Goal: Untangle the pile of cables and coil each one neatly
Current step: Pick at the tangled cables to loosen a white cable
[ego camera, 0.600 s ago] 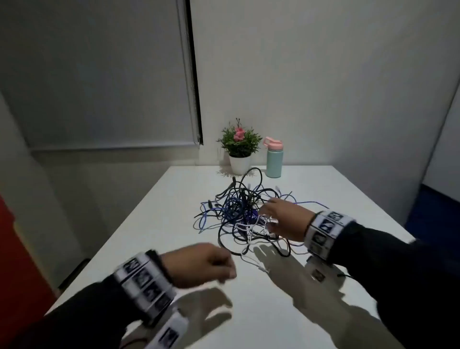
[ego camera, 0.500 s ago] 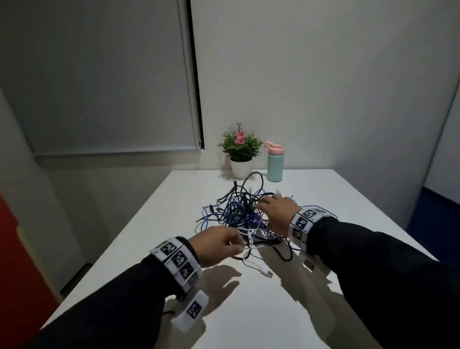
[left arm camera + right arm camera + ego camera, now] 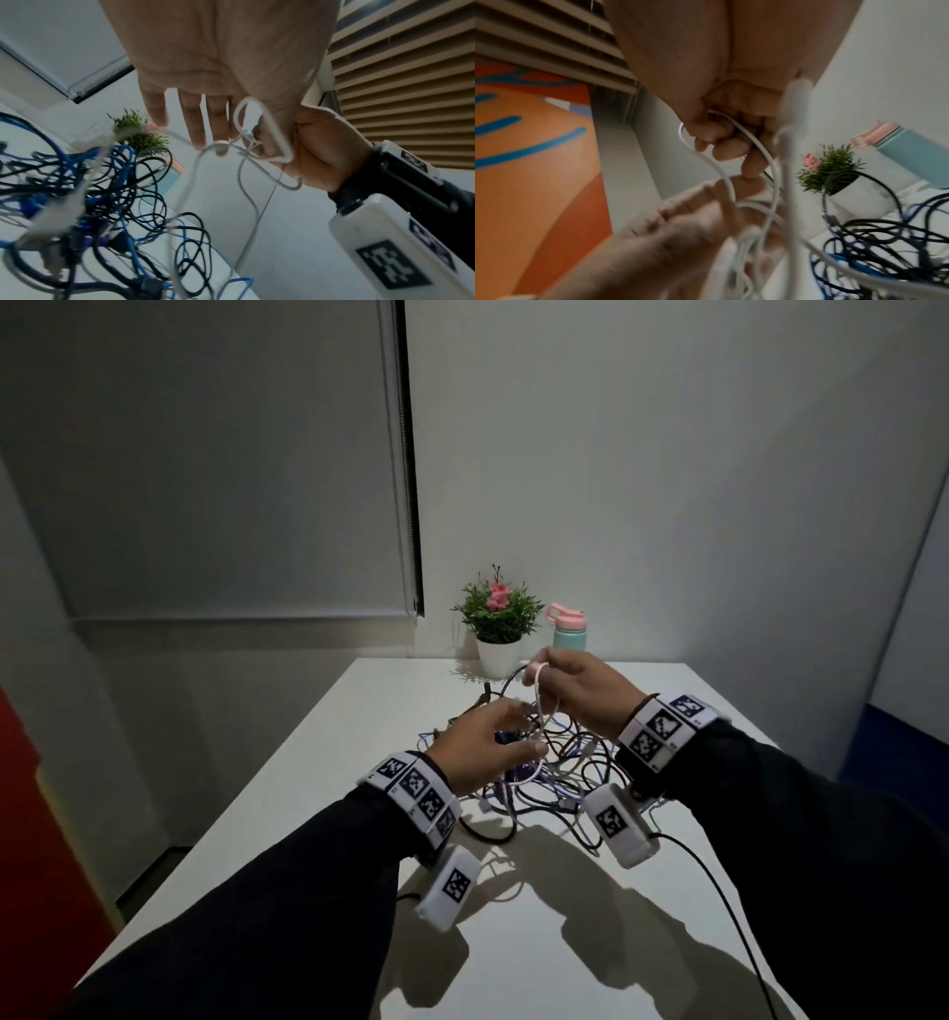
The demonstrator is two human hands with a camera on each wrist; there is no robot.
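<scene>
A tangled pile of black, blue and white cables lies mid-table, also in the left wrist view and the right wrist view. My right hand is raised above the pile, fingers curled round a loop of the white cable. The right wrist view shows that grip on the white cable. My left hand hovers just left of it, fingers straight, fingertips touching the hanging white cable. The cable's lower part trails into the pile.
A small potted plant and a teal bottle with a pink lid stand at the table's far edge by the wall. The white table has its left edge near my left arm. A black wire trails from my right wrist.
My right hand has lifted off the pile, drawing a loop of white cable up with it. My left hand has moved forward and up to that cable, its fingers now straight.
</scene>
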